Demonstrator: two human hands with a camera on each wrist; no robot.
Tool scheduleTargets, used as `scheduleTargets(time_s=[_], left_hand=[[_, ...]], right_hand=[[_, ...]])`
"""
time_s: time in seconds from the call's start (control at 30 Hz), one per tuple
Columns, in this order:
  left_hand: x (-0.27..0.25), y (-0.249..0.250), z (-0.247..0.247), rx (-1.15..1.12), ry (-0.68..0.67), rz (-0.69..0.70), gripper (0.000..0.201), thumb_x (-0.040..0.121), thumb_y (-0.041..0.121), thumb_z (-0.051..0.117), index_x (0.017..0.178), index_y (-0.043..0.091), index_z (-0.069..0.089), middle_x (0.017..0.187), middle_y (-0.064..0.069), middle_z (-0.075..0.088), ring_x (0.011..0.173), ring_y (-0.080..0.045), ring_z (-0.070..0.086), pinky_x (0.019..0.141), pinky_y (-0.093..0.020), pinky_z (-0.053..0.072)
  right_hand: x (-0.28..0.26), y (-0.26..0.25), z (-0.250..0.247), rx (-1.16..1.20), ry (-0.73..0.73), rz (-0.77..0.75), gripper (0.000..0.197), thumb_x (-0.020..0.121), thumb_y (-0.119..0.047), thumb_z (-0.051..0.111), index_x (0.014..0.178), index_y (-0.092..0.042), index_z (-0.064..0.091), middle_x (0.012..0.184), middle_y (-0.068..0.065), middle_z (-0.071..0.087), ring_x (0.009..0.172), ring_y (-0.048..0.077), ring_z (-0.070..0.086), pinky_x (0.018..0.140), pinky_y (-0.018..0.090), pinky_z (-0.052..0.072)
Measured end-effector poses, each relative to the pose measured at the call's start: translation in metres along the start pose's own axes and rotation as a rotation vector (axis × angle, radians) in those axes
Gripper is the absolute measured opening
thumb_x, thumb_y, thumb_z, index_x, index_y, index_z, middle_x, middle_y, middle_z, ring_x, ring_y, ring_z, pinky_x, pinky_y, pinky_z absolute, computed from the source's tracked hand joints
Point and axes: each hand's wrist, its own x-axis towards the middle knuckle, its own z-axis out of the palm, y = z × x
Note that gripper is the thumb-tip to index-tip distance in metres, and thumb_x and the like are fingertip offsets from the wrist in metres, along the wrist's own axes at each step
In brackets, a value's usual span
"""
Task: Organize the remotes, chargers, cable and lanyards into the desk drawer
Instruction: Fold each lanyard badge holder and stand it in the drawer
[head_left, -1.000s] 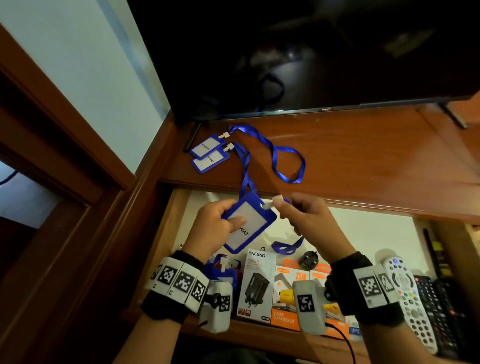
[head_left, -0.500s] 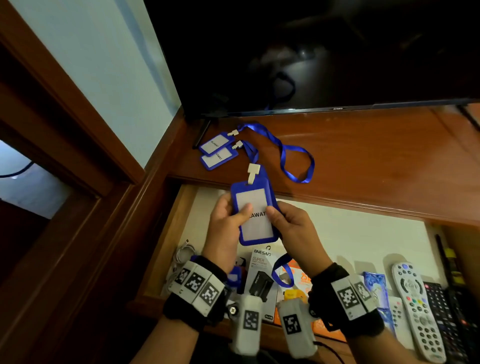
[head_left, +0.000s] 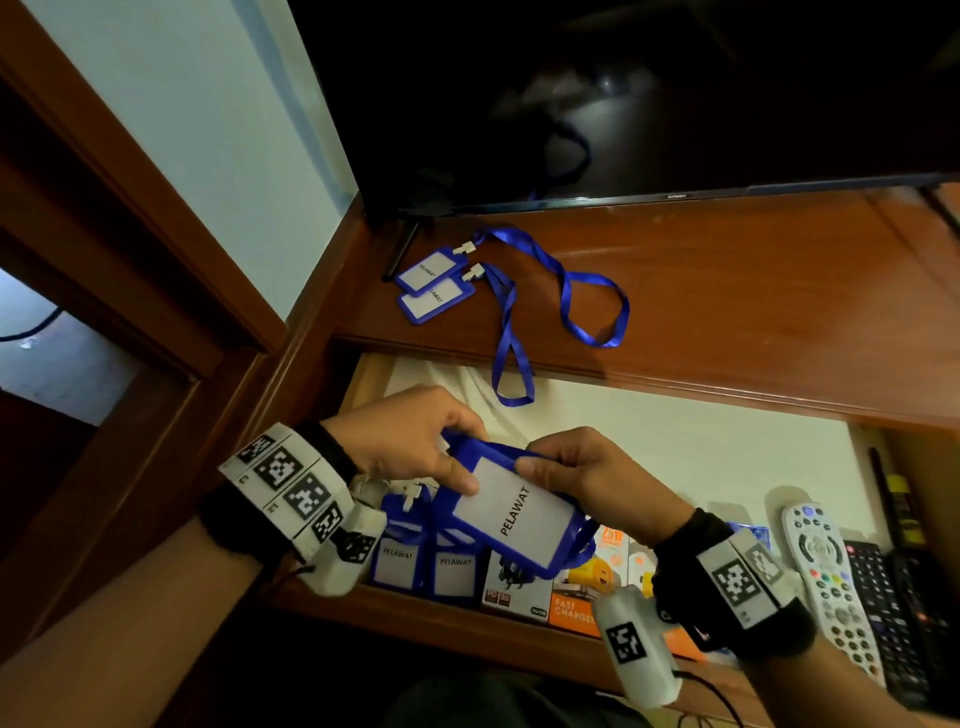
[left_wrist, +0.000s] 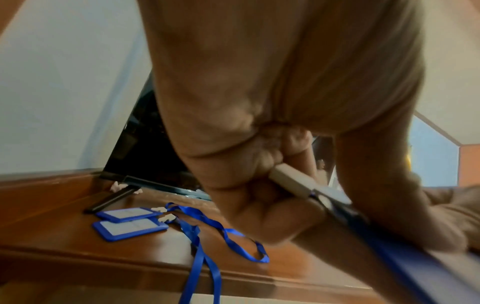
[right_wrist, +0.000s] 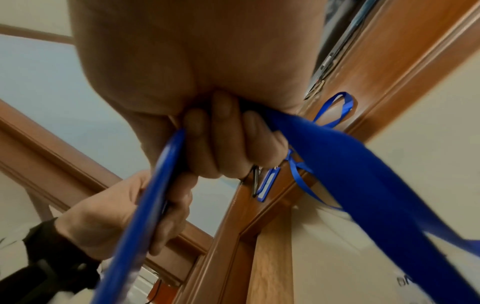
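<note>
Both hands hold one blue lanyard badge (head_left: 511, 512) marked PELAWAT over the open drawer (head_left: 675, 452). My left hand (head_left: 415, 447) pinches its top end by the white clip (left_wrist: 291, 181). My right hand (head_left: 576, 467) grips its far edge and the bunched blue strap (right_wrist: 350, 164). Two more badges (head_left: 423, 564) stand in the drawer's front left. Two lanyards (head_left: 436, 283) lie on the desk top (head_left: 727, 291), one strap loop (head_left: 511, 374) hanging over the edge. Charger boxes (head_left: 571, 597) and remotes (head_left: 826, 571) sit in the drawer.
A dark TV screen (head_left: 623, 93) stands at the back of the desk, its foot (head_left: 400, 252) beside the two lanyards. A wooden door frame (head_left: 130, 218) runs along the left. The drawer's back part shows its pale liner.
The badge has turned from upright to lying flat and has come down nearer the drawer's front. Both hands came down with it, and the strap is now gathered under the right hand.
</note>
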Motion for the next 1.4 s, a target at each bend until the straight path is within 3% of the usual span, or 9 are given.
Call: scheduleTargets(time_s=[0.2, 0.33, 0.53, 0.77, 0.87, 1.0, 1.17, 1.23, 1.4], left_hand=[[0.001, -0.015, 0.010, -0.333, 0.228, 0.049, 0.024, 0.075, 0.008, 0.075, 0.093, 0.022, 0.068, 0.098, 0.000, 0.069, 0.101, -0.015, 0.063, 0.093, -0.043, 0.051], [0.006, -0.018, 0.025, -0.596, 0.513, 0.036, 0.031, 0.077, 0.001, 0.071, 0.096, 0.025, 0.065, 0.105, -0.006, 0.067, 0.107, -0.023, 0.061, 0.092, -0.048, 0.051], [-0.003, -0.012, 0.041, -0.903, 0.392, -0.046, 0.033, 0.073, 0.029, 0.067, 0.100, 0.011, 0.067, 0.090, -0.010, 0.073, 0.073, -0.020, 0.066, 0.063, -0.025, 0.048], [-0.007, -0.021, 0.038, -0.650, 0.453, -0.062, 0.016, 0.086, 0.025, 0.062, 0.093, 0.011, 0.069, 0.088, -0.012, 0.073, 0.075, -0.031, 0.069, 0.068, -0.036, 0.051], [-0.014, -0.027, 0.022, -0.643, 0.493, -0.068, 0.012, 0.088, 0.019, 0.060, 0.088, 0.010, 0.068, 0.091, -0.015, 0.072, 0.070, -0.031, 0.066, 0.068, -0.036, 0.050], [-0.017, -0.035, 0.009, -0.722, 0.712, -0.083, 0.011, 0.090, 0.019, 0.058, 0.085, 0.017, 0.068, 0.084, -0.011, 0.072, 0.060, -0.017, 0.064, 0.064, -0.030, 0.044], [0.000, -0.028, 0.014, -0.765, 1.010, -0.108, 0.006, 0.092, 0.022, 0.059, 0.089, 0.020, 0.064, 0.092, -0.003, 0.069, 0.069, -0.015, 0.067, 0.057, -0.019, 0.052], [0.009, -0.027, 0.018, -0.672, 1.097, -0.136, 0.012, 0.090, 0.024, 0.061, 0.097, 0.016, 0.066, 0.096, -0.006, 0.069, 0.077, -0.017, 0.068, 0.066, -0.029, 0.058], [0.017, -0.018, 0.052, -0.153, 0.900, -0.083, 0.019, 0.090, 0.025, 0.062, 0.100, 0.012, 0.069, 0.085, -0.005, 0.068, 0.073, -0.017, 0.062, 0.061, -0.026, 0.049]], right_hand=[[-0.008, 0.010, 0.006, 0.303, 0.195, -0.080, 0.041, 0.074, -0.062, 0.063, 0.077, -0.021, 0.067, 0.078, 0.011, 0.067, 0.072, 0.031, 0.062, 0.062, 0.038, 0.042], [-0.009, 0.006, 0.017, 0.336, 0.223, -0.116, 0.018, 0.089, -0.021, 0.063, 0.102, -0.008, 0.063, 0.058, -0.015, 0.063, 0.049, 0.001, 0.054, 0.049, 0.011, 0.039], [-0.006, 0.002, 0.021, 0.464, 0.343, -0.111, 0.024, 0.080, -0.026, 0.061, 0.085, -0.003, 0.064, 0.054, -0.002, 0.045, 0.048, 0.009, 0.031, 0.047, 0.024, 0.028], [-0.013, 0.003, 0.022, 0.238, 0.253, -0.097, 0.009, 0.084, -0.022, 0.063, 0.082, -0.013, 0.065, 0.056, -0.010, 0.061, 0.044, 0.004, 0.043, 0.045, 0.017, 0.035], [-0.015, 0.008, 0.007, 0.209, 0.250, -0.094, 0.019, 0.088, -0.014, 0.060, 0.070, -0.011, 0.064, 0.048, -0.004, 0.048, 0.041, 0.006, 0.032, 0.044, 0.023, 0.026], [-0.011, 0.017, 0.002, 0.213, 0.296, -0.054, 0.034, 0.095, -0.017, 0.051, 0.065, -0.007, 0.061, 0.048, 0.006, 0.030, 0.043, 0.013, 0.023, 0.047, 0.029, 0.018], [-0.006, 0.009, 0.021, 0.024, 0.243, -0.070, 0.035, 0.098, -0.017, 0.046, 0.067, -0.012, 0.060, 0.043, -0.009, 0.036, 0.041, 0.004, 0.030, 0.046, 0.017, 0.027], [-0.009, -0.003, 0.027, -0.068, 0.186, -0.115, 0.031, 0.098, -0.015, 0.048, 0.070, -0.013, 0.060, 0.044, -0.012, 0.043, 0.042, 0.003, 0.037, 0.048, 0.011, 0.030], [-0.018, -0.039, 0.010, -0.023, 0.131, -0.222, 0.025, 0.095, -0.009, 0.051, 0.073, -0.009, 0.063, 0.044, -0.013, 0.041, 0.042, 0.002, 0.032, 0.046, 0.011, 0.026]])
